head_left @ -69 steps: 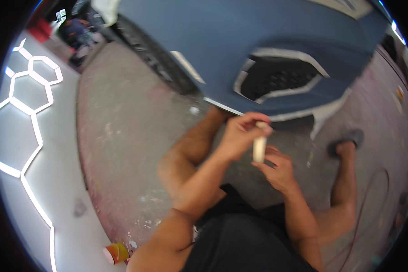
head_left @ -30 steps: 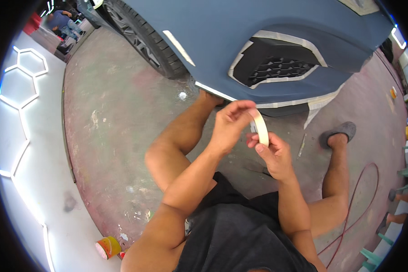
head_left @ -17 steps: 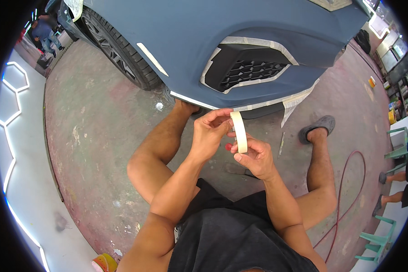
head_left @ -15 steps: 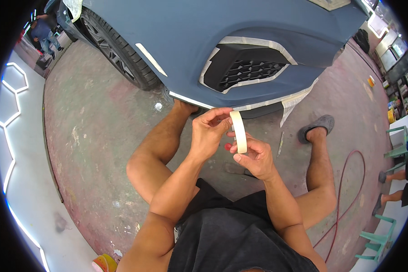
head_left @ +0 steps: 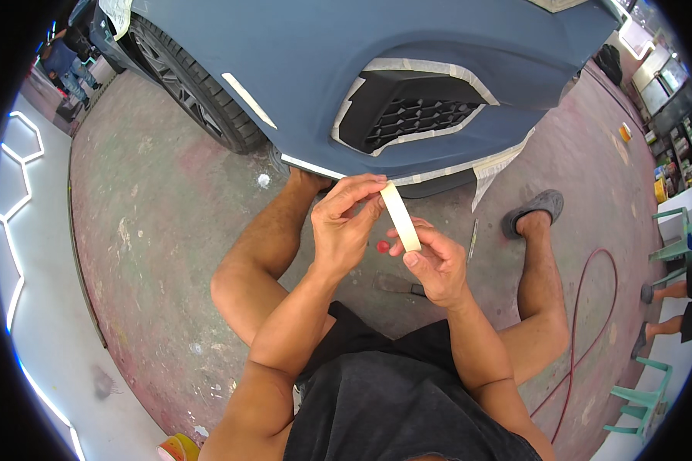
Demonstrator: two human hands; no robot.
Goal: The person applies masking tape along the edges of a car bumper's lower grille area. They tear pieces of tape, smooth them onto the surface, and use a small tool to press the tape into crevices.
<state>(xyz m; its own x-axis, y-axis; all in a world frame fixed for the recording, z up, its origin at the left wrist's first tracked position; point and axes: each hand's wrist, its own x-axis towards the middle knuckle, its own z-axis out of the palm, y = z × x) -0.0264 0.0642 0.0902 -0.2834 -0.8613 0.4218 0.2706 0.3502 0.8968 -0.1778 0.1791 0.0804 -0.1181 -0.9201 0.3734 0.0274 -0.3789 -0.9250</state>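
Observation:
A cream roll of masking tape [head_left: 402, 218] is held on edge between my two hands, in front of the car's bumper. My left hand [head_left: 344, 224] pinches near its upper end with thumb and fingers closed. My right hand [head_left: 440, 265] grips the lower end, with the thumb on the near side and fingers behind. Whether a loose strip is pulled from the roll, I cannot tell. Just beyond is the blue-grey bumper [head_left: 315, 84], with strips of masking tape [head_left: 430, 69] around its black grille [head_left: 419, 115] and along its lower edge.
A scraper [head_left: 396, 285] and a small red round thing [head_left: 383, 247] lie on the floor below my hands. A thin stick-like tool [head_left: 474, 238] lies near my right foot. At right are a red hose [head_left: 574, 338] and green stools [head_left: 644, 399]. Other people stand far left and right.
The tape roll has tilted, its upper end leaning further left. My left hand has shifted slightly left, and more of the scraper shows below the hands.

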